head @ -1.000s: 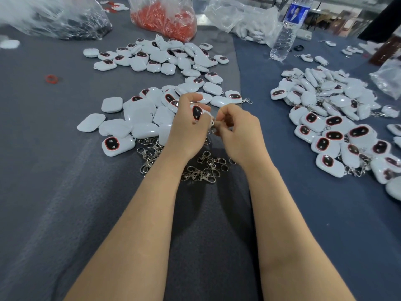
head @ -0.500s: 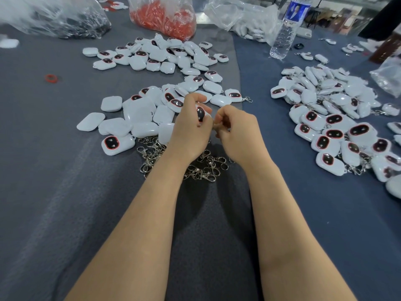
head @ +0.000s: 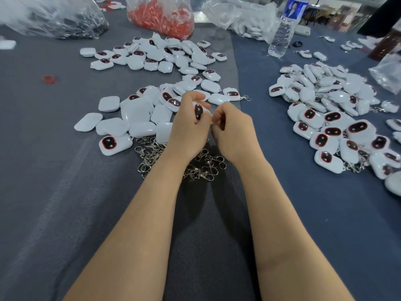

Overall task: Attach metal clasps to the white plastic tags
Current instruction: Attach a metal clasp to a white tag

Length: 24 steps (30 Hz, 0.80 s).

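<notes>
Grey worktop (head: 65, 192), loose clasps (head: 204, 168) heaped under my wrists; left hand (head: 188, 129) grips one white tag (head: 198, 110) above them; right hand (head: 235, 132) curls at its edge, contents hidden. I judge mid-attachment: next, thread the loop.

We see the tag (head: 198, 110) in the left hand (head: 188, 135) as white, its face a black oval ringed in red. The loose tags (head: 134, 114) beyond and to the left of that hand are the same white. Some show plain backs, others the black-and-red face. The heap (head: 332, 118) out to the right of the right hand (head: 234, 135) has the same colours. Under both wrists the clasps (head: 204, 168) shine silver. Left of the hands lies grey cloth (head: 54, 181) with a fine speckle, and right of them lies blue cloth (head: 325, 213). Far beyond the hands a clear bag (head: 160, 18) holds orange-red pieces, and a clear bottle (head: 282, 33) bears a blue label. Well to the left lies a red ring (head: 48, 79).
</notes>
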Motion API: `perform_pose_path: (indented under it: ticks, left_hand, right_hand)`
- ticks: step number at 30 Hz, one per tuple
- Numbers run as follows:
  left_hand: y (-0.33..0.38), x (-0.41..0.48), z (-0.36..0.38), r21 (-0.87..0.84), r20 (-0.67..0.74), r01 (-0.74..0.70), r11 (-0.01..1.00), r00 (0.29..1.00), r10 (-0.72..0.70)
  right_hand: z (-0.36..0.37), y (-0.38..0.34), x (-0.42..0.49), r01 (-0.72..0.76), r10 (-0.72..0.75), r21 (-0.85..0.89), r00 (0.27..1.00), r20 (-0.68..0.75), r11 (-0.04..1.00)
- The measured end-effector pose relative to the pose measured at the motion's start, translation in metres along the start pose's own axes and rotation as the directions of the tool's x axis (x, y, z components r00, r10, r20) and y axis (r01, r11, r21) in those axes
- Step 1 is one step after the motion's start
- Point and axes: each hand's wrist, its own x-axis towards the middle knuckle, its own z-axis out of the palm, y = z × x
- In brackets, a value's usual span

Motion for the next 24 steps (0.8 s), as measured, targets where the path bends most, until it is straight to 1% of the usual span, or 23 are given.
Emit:
perform_pose_path:
  ticks: [2,4,5,8,10,11,12,13,14,15,16,17,19,21,24]
  left_hand:
    - [0.002,0.002,0.0,-0.153,-0.071,0.063,0.986,0.995,-0.074]
    - [0.004,0.004,0.0,-0.328,-0.09,0.151,0.932,0.978,-0.19]
    - [0.006,0.005,0.0,-0.407,-0.084,0.189,0.894,0.967,-0.243]
    - [0.011,0.007,0.0,-0.614,-0.053,0.236,0.753,0.94,-0.338]
    - [0.013,0.007,-0.001,-0.692,-0.035,0.239,0.682,0.932,-0.362]
    - [0.013,0.007,-0.001,-0.698,-0.021,0.251,0.67,0.929,-0.37]
    - [0.014,0.006,0.0,-0.681,-0.007,0.274,0.679,0.925,-0.381]
    - [0.013,0.005,0.0,-0.623,-0.004,0.302,0.722,0.922,-0.388]
    - [0.012,0.004,0.001,-0.504,-0.016,0.323,0.801,0.924,-0.383]
    - [0.011,0.003,0.001,-0.338,-0.04,0.323,0.884,0.933,-0.356]
    - [0.009,0.002,0.001,-0.18,-0.067,0.296,0.938,0.948,-0.312]
    - [0.007,0.002,0.0,-0.069,-0.095,0.255,0.964,0.961,-0.261]
    - [0.009,0.001,-0.003,0.03,-0.134,0.173,0.984,0.977,-0.168]
    - [0.012,0.0,-0.007,0.132,-0.134,0.074,0.989,0.989,-0.056]
    - [0.013,-0.004,-0.01,0.359,-0.068,-0.084,0.93,0.991,0.116]
  right_hand:
    - [0.002,-0.004,-0.001,-0.005,0.014,0.162,0.998,-0.056,0.987]
    - [0.004,-0.008,-0.001,-0.001,0.031,0.307,0.995,-0.092,0.952]
    - [0.005,-0.009,-0.001,-0.004,0.042,0.347,0.994,-0.102,0.938]
    - [0.007,-0.01,0.0,-0.03,0.098,0.404,0.984,-0.147,0.914]
    - [0.007,-0.009,0.001,-0.048,0.134,0.413,0.974,-0.183,0.909]
    - [0.007,-0.008,0.001,-0.047,0.141,0.407,0.969,-0.204,0.912]
    - [0.007,-0.008,0.002,-0.04,0.141,0.397,0.963,-0.228,0.917]
    - [0.006,-0.008,0.002,-0.03,0.136,0.387,0.959,-0.25,0.922]
    - [0.006,-0.008,0.002,-0.021,0.128,0.371,0.955,-0.267,0.928]
    - [0.005,-0.008,0.001,-0.012,0.114,0.341,0.953,-0.281,0.94]
    - [0.004,-0.008,0.001,-0.001,0.091,0.297,0.953,-0.291,0.955]
    - [0.003,-0.007,0.0,0.012,0.061,0.243,0.955,-0.291,0.97]
    - [0.003,-0.006,0.0,0.031,0.0,0.118,0.966,-0.257,0.993]
    - [0.003,-0.005,0.001,0.039,-0.039,-0.001,0.982,-0.184,0.999]
    - [0.002,-0.004,0.001,0.037,-0.045,-0.103,0.996,-0.075,0.994]
